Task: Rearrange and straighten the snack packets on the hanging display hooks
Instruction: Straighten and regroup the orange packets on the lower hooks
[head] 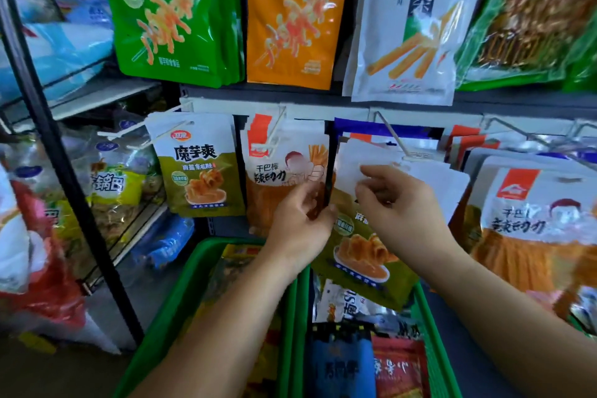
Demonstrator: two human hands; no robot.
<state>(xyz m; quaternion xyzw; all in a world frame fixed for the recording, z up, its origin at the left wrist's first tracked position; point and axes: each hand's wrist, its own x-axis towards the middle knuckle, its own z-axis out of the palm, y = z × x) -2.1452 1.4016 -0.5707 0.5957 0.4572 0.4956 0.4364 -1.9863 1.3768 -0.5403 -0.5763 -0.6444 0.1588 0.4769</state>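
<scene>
An olive-green and white snack packet (361, 255) hangs tilted from a metal hook (392, 136) in the lower row. My left hand (300, 223) pinches its left edge. My right hand (397, 200) grips its white upper part just below the hook's tip. Behind it on the same hook hang several more packets (433, 178). A matching olive packet (198, 168) hangs on the hook to the left, with an orange and white packet (284, 171) between them.
Large green (174, 13), orange (295, 16) and white (416, 22) bags hang in the row above. Orange and white packets (529, 220) hang at right. Green baskets (181, 310) with loose packets stand below. A black shelf frame (48, 145) runs down the left.
</scene>
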